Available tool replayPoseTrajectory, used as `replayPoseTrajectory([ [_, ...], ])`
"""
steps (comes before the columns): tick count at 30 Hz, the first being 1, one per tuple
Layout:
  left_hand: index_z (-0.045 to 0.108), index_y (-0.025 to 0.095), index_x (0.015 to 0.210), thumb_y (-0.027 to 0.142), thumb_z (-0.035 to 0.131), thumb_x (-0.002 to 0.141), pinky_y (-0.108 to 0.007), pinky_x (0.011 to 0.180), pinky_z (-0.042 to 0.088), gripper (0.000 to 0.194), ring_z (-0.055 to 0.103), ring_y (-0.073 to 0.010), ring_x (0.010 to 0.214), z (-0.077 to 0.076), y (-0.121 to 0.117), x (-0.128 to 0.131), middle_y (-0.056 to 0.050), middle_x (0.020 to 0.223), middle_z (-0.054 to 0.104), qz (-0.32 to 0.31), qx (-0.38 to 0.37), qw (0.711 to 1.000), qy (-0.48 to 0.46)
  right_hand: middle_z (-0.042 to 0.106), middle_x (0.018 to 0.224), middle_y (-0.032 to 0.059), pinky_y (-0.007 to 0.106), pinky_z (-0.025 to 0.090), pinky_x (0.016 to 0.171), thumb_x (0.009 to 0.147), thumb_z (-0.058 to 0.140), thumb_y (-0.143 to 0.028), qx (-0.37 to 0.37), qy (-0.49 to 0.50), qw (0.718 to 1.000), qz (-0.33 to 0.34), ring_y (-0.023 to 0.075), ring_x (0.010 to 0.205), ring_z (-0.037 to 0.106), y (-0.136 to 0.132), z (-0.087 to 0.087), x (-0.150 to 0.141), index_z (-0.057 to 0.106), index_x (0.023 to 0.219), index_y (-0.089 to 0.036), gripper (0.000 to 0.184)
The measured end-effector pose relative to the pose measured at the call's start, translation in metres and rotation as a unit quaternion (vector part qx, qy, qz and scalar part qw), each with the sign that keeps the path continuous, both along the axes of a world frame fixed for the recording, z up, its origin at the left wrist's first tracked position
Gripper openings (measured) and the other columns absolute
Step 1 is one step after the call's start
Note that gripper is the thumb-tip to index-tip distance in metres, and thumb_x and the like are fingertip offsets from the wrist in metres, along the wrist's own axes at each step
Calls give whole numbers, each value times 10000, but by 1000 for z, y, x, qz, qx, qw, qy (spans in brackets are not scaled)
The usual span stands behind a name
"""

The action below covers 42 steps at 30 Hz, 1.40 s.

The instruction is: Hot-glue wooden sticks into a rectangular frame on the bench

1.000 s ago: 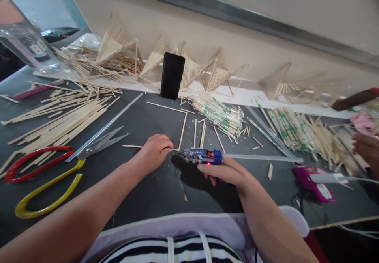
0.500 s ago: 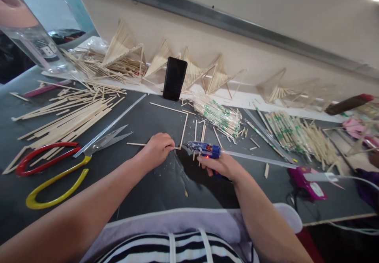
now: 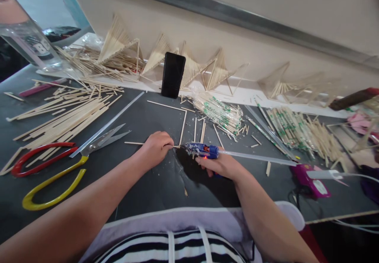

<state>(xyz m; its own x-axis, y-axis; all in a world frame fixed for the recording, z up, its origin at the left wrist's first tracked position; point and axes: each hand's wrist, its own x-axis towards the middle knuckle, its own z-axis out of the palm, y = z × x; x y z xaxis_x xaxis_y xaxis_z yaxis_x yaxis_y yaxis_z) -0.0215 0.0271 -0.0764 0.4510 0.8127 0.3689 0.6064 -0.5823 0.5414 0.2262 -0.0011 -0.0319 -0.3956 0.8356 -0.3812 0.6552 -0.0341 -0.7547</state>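
Note:
My left hand (image 3: pixel 156 148) is closed, pinching a thin wooden stick (image 3: pixel 134 143) that lies flat on the dark table (image 3: pixel 154 188). My right hand (image 3: pixel 222 166) grips a blue glue gun (image 3: pixel 201 150) with a clear glue rod (image 3: pixel 254 157) sticking out of its back. The gun's nozzle points left and touches the stick's end right at my left fingertips. That spot is a corner of a partly built square stick frame (image 3: pixel 182 124).
Large scissors (image 3: pixel 68 156) with red and yellow handles lie at left beside a pile of loose sticks (image 3: pixel 59 117). A black phone (image 3: pixel 173 75) leans on stick models (image 3: pixel 118 46) by the wall. Wrapped chopsticks (image 3: pixel 220 115) and a purple glue gun (image 3: pixel 308 176) are at right.
The glue gun's nozzle has moved a little left, closing on the stick end at my left fingertips. My left hand has stayed in place on the stick.

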Motion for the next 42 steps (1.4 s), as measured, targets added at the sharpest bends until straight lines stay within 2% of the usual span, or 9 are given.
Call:
replayPoseTrajectory([
  [17, 636, 176, 699, 132, 518, 822, -283, 730, 416, 177, 572, -153, 760, 3, 0, 0, -27, 763, 649, 1, -23, 1000, 10, 565, 423, -9, 205, 425, 478, 805, 561, -402, -9, -19, 999, 33, 120, 428, 554, -5, 6, -4, 576, 560, -178, 332],
  [22, 637, 173, 708, 129, 525, 823, -288, 737, 410, 165, 563, -158, 768, 1, 0, -1, -29, 771, 646, 0, -29, 1000, 7, 552, 422, -13, 209, 426, 479, 798, 573, -411, -18, -16, 1000, 15, 119, 422, 546, -3, 6, -3, 569, 565, -177, 330],
  [25, 633, 172, 716, 136, 519, 834, -291, 751, 409, 168, 558, -160, 781, 1, -1, -2, -33, 778, 640, -4, -42, 999, 0, 551, 442, -12, 204, 398, 463, 793, 585, -441, -44, 29, 998, -18, 112, 430, 536, 0, 5, 5, 592, 618, -168, 325],
  [28, 626, 168, 709, 137, 519, 834, -294, 756, 410, 167, 555, -164, 785, 2, -2, -2, -39, 778, 636, -8, -52, 999, -1, 584, 526, -2, 205, 384, 468, 780, 599, -469, -78, 124, 987, -71, 104, 449, 542, 5, 1, 14, 588, 645, -161, 337],
  [32, 620, 170, 696, 122, 514, 819, -300, 762, 412, 169, 554, -166, 778, 3, -2, -2, -39, 771, 632, -6, -59, 998, 6, 586, 590, -4, 215, 364, 449, 772, 597, -459, -66, 231, 964, -111, 92, 424, 523, 15, -10, 20, 578, 629, -159, 333],
  [38, 624, 179, 702, 111, 507, 792, -307, 759, 421, 163, 553, -174, 778, 3, -3, -2, -41, 771, 617, 5, -60, 998, 31, 598, 627, 5, 236, 379, 454, 744, 578, -473, -27, 267, 953, -142, 98, 429, 509, 26, -23, 23, 558, 620, -168, 330],
  [42, 636, 180, 753, 124, 534, 794, -301, 779, 425, 123, 567, -173, 807, 5, -5, -3, -43, 808, 635, 12, -38, 998, 52, 600, 615, 4, 237, 369, 451, 746, 594, -476, -19, 274, 953, -129, 101, 426, 518, 27, -28, 24, 574, 632, -163, 333],
])
